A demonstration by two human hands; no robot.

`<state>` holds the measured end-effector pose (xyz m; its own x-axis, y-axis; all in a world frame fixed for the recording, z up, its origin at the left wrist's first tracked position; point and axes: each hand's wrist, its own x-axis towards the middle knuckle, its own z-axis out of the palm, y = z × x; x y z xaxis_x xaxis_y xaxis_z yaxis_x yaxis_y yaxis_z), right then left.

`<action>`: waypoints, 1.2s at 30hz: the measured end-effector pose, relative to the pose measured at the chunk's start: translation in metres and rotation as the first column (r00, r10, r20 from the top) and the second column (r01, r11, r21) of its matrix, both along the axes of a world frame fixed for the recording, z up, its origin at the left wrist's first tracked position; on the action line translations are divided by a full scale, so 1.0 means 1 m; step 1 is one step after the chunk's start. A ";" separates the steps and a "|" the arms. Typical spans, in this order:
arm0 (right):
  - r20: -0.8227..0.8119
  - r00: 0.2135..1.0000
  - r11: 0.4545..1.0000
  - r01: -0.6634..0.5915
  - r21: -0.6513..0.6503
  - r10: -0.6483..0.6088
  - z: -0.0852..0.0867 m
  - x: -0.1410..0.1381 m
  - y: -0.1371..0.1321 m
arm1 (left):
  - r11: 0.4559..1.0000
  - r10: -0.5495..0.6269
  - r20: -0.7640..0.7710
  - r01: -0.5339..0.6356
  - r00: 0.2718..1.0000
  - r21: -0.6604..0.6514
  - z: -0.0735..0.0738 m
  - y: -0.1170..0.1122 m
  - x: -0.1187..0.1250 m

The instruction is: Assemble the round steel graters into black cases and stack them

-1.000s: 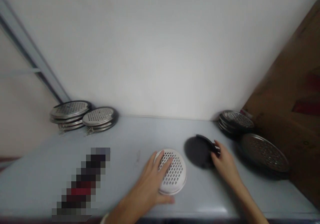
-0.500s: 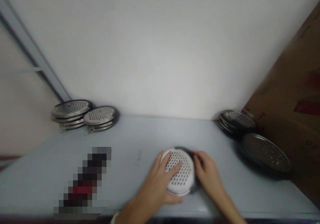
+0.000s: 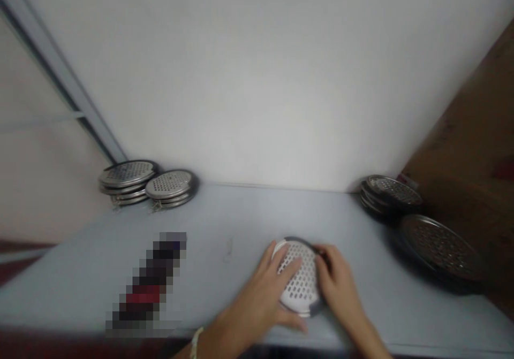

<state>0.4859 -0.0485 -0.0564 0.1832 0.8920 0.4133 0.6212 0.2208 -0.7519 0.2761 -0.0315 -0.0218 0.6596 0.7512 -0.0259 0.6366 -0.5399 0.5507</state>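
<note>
Head camera looks down on a pale grey worktop [image 3: 225, 214] set against a plain white wall [image 3: 257, 81]. Near the front edge, a little right of the middle, lies a white perforated disc [image 3: 302, 284]. It is round and shallow, with a smooth raised rim and rows of short oblong slots across its face. It sits on top of a dark round piece [image 3: 297, 239], of which only a thin black crescent shows along the far side and at the near right.

The left hand [image 3: 261, 301] rests on the left half of the disc. Its fingers [image 3: 292, 269] are spread flat over the slots and its thumb is hooked against the near rim, so the disc is clasped from above. A pale band [image 3: 195, 342] circles that wrist. The right hand [image 3: 341, 289] is at the disc's right edge, its fingers curled tight over the dark piece's rim. The blur makes it hard to be sure whether they also press on the white rim.

At the back left, close to the wall, stand two low stacks of metal perforated discs [image 3: 127, 180] [image 3: 172, 186], just beside each other. At the back right is a darker stack [image 3: 391, 193], and in front of it a large dark perforated disc [image 3: 441, 249] lies tilted beside a brown cardboard box [image 3: 474, 155]. A pixelated patch [image 3: 148, 284] covers something on the worktop to the left of the hands.
</note>
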 end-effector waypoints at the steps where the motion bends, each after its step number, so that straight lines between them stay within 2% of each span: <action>1: -0.011 1.000 1.000 -0.007 0.005 0.008 0.001 0.000 -0.002 | 1.000 0.013 -0.008 -0.013 1.000 0.007 0.002 -0.001 -0.005; 4: -0.005 0.998 0.998 -0.064 0.000 0.064 0.003 -0.001 -0.012 | 0.997 0.042 -0.044 -0.039 0.998 0.062 -0.001 -0.009 -0.022; 8: 0.052 0.987 0.988 -0.151 0.017 0.149 -0.002 0.006 -0.040 | 0.998 -0.016 -0.046 0.019 0.999 0.067 -0.009 -0.028 -0.040; 11: 0.101 0.977 0.979 -0.196 0.063 0.189 -0.005 0.015 -0.059 | 1.000 -0.021 0.083 0.022 0.996 -0.013 -0.005 -0.038 -0.047; 14: 0.101 0.974 0.973 -0.210 0.092 0.201 0.003 0.014 -0.063 | 0.992 0.094 0.296 -0.066 0.950 -0.104 0.005 -0.040 -0.046; 17: 0.057 0.986 0.976 -0.165 0.140 0.158 0.019 -0.004 -0.045 | 0.964 0.257 0.366 -0.210 0.894 -0.164 0.011 -0.035 -0.036; 19: -0.005 0.994 0.985 -0.111 0.130 0.113 0.027 -0.020 -0.020 | 0.951 0.307 0.336 -0.280 0.891 -0.128 0.013 -0.028 -0.028; 20: -0.014 0.992 0.985 -0.125 0.119 0.127 0.028 -0.028 -0.006 | 0.949 0.316 0.306 -0.303 0.898 -0.092 0.015 -0.024 -0.025; 23: 0.056 0.987 0.984 -0.155 0.087 0.150 0.024 -0.045 0.034 | 0.936 0.339 0.158 -0.349 0.927 0.039 0.020 -0.011 -0.028; 26: 0.209 0.962 0.983 -0.185 0.014 0.178 0.012 -0.056 0.058 | 0.906 0.366 0.056 -0.369 0.929 0.209 0.020 0.005 -0.049; 30: 0.251 0.946 0.978 -0.210 -0.006 0.204 0.005 -0.067 0.067 | 0.847 0.401 0.038 -0.386 0.915 0.364 0.004 0.024 -0.089; 33: 0.230 0.953 0.978 -0.209 0.019 0.199 0.009 -0.067 0.066 | 0.880 0.346 0.000 -0.324 0.938 0.347 -0.010 0.031 -0.108; 36: 0.177 0.972 0.983 -0.170 0.068 0.156 0.018 -0.058 0.060 | 0.909 0.320 0.026 -0.315 0.947 0.273 -0.009 0.030 -0.112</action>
